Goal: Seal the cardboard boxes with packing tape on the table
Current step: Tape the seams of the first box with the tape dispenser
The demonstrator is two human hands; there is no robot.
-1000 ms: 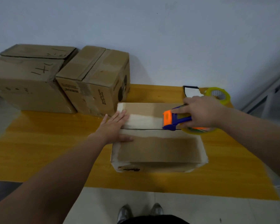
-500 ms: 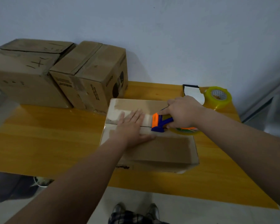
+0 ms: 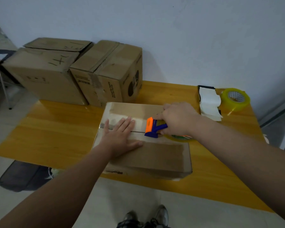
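The flat cardboard box (image 3: 146, 155) lies at the front of the counter (image 3: 56, 129). Its two top flaps are folded shut and meet along a centre seam (image 3: 138, 132). The orange-and-blue tape dispenser (image 3: 153, 127) sits on that seam about midway along the box, with its roll (image 3: 179, 137) toward the right end. The right hand (image 3: 178, 119) is wrapped round the dispenser's handle. The left hand (image 3: 120, 135) lies flat on the lid, fingers straight and spread, pressing the flaps down just left of the dispenser's head.

Sealing of this box looks roughly half done. The stretch to the right of the dispenser is probably covered, though clear tape cannot be made out there. The dark line of seam between the dispenser and the left hand looks bare. The strip has yet to reach the left edge and be cut.

At the back left of the counter, two taller boxes stand touching each other. The right tall box (image 3: 109, 76) shows a band along its top seam and down its front, likely tape. The left tall box (image 3: 44, 74) has a rear flap lying loose and may need sealing. All three boxes are closed, so their contents are hidden.

A spare tape roll (image 3: 235, 99) rests at the far right corner, just beside a folded white sheet (image 3: 209, 102).
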